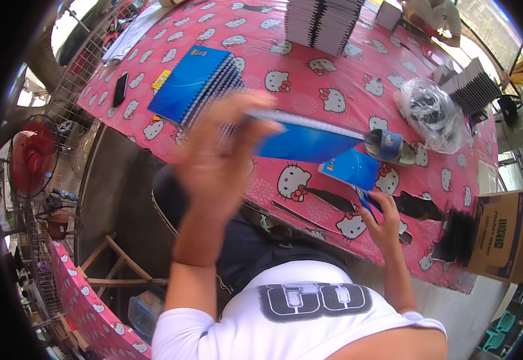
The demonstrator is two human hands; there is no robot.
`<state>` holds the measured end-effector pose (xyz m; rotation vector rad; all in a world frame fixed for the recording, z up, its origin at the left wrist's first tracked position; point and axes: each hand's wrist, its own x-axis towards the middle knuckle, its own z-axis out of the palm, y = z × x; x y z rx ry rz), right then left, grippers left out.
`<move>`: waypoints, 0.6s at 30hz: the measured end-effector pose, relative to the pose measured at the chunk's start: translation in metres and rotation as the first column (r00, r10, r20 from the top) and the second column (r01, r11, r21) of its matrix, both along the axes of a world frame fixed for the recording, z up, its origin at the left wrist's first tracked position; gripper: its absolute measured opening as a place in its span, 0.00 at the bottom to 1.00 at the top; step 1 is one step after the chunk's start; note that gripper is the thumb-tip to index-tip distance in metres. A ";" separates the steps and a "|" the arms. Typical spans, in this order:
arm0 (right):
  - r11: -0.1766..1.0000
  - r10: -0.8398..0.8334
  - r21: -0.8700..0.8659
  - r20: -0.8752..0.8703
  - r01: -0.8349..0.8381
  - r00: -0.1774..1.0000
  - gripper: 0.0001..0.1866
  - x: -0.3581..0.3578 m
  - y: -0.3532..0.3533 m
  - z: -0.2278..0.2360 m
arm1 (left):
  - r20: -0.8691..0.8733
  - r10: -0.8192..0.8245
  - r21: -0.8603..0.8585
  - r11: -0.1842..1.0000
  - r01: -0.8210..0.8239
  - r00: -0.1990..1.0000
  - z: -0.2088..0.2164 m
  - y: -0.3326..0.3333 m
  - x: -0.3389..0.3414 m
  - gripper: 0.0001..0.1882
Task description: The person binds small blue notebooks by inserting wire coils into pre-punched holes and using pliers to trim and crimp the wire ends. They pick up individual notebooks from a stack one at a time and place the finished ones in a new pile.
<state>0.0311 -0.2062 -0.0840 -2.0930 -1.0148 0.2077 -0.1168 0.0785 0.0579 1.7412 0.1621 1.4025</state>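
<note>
My left hand (213,150), smeared by motion, is raised over the table's near side and closed on one end of a blue spiral notebook (309,141). That notebook is held up, tilted, with its wire edge along the top. Beneath its far end another blue notebook (350,169) lies on the table. Just below that one, my right hand (384,223) is closed round a small blue-handled tool (367,205) with a metal tip, which looks like pliers. To the left is a stack of blue spiral notebooks (191,81), wire edges facing right.
A pink patterned cloth (300,81) with torn dark patches covers the table. Around it are stacked bound pads (321,27), a phone (120,90), a clear plastic bag of black wire (432,114), a blue-banded roll (388,146), and a cardboard box (501,234) at the right edge.
</note>
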 end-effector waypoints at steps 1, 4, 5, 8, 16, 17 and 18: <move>0.995 -0.014 -0.097 0.085 0.022 0.996 0.25 0.003 -0.021 -0.017 | -0.114 0.104 0.048 0.994 -0.099 0.988 0.024 0.015 -0.012 0.13; 0.944 0.099 -0.328 0.214 -0.024 0.972 0.27 -0.009 -0.036 -0.023 | -0.295 0.301 0.316 0.926 -0.205 0.907 0.110 0.089 -0.061 0.13; 0.959 0.089 -0.281 0.227 -0.022 0.970 0.27 -0.010 -0.029 -0.017 | -0.261 0.189 0.119 0.979 -0.163 0.947 0.118 0.118 -0.070 0.12; 0.994 0.003 -0.106 0.171 0.015 0.985 0.25 -0.005 -0.006 0.000 | -0.096 -0.075 -0.339 0.940 0.039 0.993 0.110 0.161 -0.082 0.11; 1.000 0.011 0.021 0.239 -0.016 0.971 0.19 0.031 0.046 0.007 | -0.205 0.487 -0.367 0.766 -0.528 0.849 -0.051 0.150 -0.048 0.15; 0.999 0.048 0.010 0.274 -0.052 0.960 0.19 0.032 0.054 0.005 | -0.173 0.476 -0.431 0.751 -0.501 0.862 -0.052 0.144 -0.044 0.15; 0.996 0.090 -0.007 0.306 -0.092 0.948 0.19 0.030 0.061 0.006 | -0.143 0.470 -0.494 0.729 -0.474 0.871 -0.054 0.139 -0.042 0.15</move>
